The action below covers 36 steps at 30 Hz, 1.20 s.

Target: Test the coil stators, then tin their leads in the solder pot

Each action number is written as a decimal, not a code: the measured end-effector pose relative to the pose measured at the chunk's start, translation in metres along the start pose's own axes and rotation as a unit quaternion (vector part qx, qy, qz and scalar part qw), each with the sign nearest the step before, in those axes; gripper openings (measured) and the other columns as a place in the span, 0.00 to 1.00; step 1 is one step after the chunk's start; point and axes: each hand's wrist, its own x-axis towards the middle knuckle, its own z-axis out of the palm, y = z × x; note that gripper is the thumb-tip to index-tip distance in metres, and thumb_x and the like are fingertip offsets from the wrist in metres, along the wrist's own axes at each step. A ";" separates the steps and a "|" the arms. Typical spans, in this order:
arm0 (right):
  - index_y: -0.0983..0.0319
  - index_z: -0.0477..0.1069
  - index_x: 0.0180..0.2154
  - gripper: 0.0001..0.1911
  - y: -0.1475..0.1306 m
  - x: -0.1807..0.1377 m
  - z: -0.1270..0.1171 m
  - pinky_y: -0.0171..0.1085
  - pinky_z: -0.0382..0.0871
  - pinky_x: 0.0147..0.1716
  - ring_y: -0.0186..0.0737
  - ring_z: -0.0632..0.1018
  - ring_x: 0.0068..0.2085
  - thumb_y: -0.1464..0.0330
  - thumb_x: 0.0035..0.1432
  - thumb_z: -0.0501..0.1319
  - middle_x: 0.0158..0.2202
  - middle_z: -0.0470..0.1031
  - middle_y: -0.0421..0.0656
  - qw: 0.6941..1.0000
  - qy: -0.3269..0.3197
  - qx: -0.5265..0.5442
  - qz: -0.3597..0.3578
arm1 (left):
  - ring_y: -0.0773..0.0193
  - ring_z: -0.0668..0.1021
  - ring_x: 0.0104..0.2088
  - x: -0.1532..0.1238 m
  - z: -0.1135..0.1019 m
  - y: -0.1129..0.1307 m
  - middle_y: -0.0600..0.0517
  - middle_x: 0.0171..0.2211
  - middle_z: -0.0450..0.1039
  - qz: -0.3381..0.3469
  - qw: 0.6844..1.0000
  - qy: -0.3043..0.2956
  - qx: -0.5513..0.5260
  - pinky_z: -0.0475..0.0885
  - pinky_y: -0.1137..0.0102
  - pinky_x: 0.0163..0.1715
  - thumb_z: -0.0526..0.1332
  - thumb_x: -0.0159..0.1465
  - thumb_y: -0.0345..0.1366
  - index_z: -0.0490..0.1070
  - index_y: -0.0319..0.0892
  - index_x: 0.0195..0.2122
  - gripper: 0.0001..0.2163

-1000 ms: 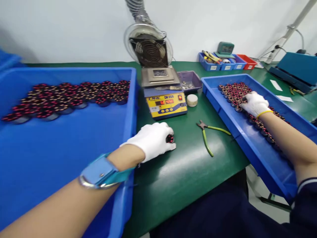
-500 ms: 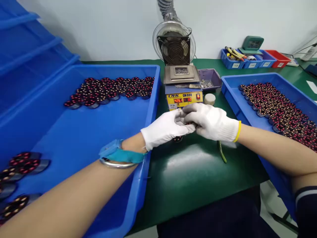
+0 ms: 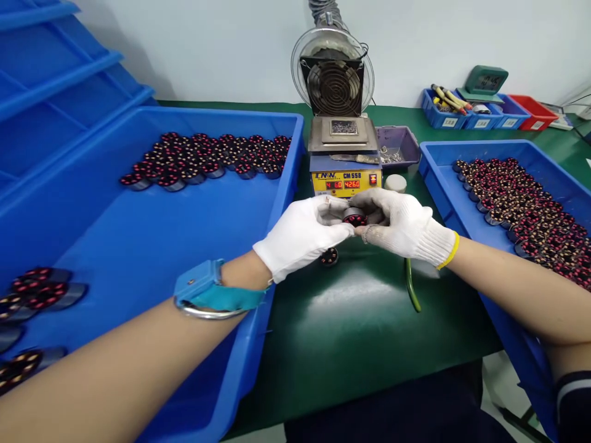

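Between the fingertips of both hands, in front of the solder pot (image 3: 345, 178), is a small round motor stator (image 3: 354, 218) with a dark rim and red-tipped windings facing me. My left hand (image 3: 302, 235), in a white glove, is closed on its left side. From the right, my right hand (image 3: 402, 224), in a white knit glove with a yellow cuff, grips the same stator. A second stator (image 3: 329, 256) sits on the green table just below my left fingers. Under my right wrist lies a curved green handle (image 3: 411, 286); its upper end is hidden.
A large blue tray (image 3: 194, 227) with stators stands left; stacked blue trays (image 3: 50, 61) rise behind. Another blue tray (image 3: 462, 145), packed with stators, is right. A purple bin (image 3: 409, 147), a round white-topped jar (image 3: 396, 183) and a fan hood (image 3: 335, 89) flank the pot.
Both hands have shifted apart slightly, so the stator between them now shows more. The view has also moved a little.
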 end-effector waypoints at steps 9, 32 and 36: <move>0.59 0.77 0.39 0.15 -0.008 -0.005 -0.015 0.42 0.72 0.38 0.45 0.78 0.36 0.56 0.55 0.64 0.37 0.79 0.44 0.969 0.022 -0.219 0.109 | 0.56 0.81 0.39 0.001 0.003 0.000 0.48 0.39 0.81 0.002 0.995 0.047 0.086 0.77 0.63 0.44 0.68 0.49 0.40 0.76 0.38 0.41 0.18; 0.63 0.73 0.53 0.23 0.011 -0.001 -0.002 0.45 0.77 0.48 0.46 0.81 0.44 0.70 0.54 0.63 0.44 0.79 0.45 0.993 0.098 -0.051 -0.050 | 0.60 0.81 0.32 -0.009 0.011 0.006 0.52 0.29 0.80 0.045 0.975 0.078 0.202 0.76 0.68 0.35 0.64 0.57 0.40 0.79 0.41 0.31 0.08; 0.62 0.73 0.52 0.22 0.021 0.006 -0.001 0.44 0.78 0.47 0.45 0.81 0.45 0.69 0.54 0.64 0.44 0.79 0.46 0.991 0.113 0.076 -0.010 | 0.65 0.73 0.18 -0.010 0.004 0.011 0.52 0.19 0.72 -0.012 0.996 -0.005 0.090 0.68 0.70 0.19 0.65 0.54 0.42 0.73 0.39 0.23 0.10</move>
